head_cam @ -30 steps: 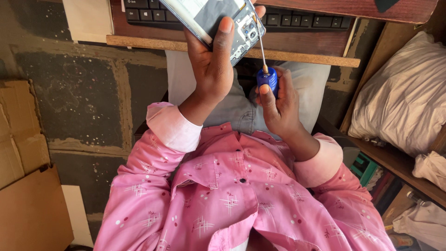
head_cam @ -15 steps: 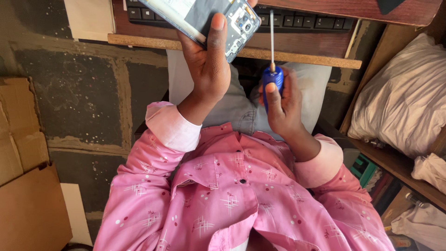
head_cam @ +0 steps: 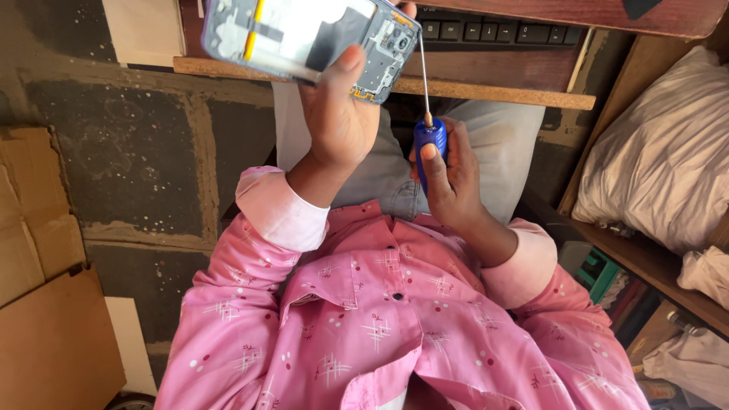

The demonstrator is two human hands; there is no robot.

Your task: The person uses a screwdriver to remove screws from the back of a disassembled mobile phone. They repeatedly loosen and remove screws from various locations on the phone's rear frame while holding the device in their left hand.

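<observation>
Above floor (head_cam: 137, 144), phone (head_cam: 304, 34) between hands (head_cam: 342, 121).

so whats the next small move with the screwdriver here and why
Probably seat the tip squarely in a screw head before turning: the left hand holds the opened phone tilted, and the right hand has the blue screwdriver with its thin shaft reaching the phone's corner near the camera module.
</observation>
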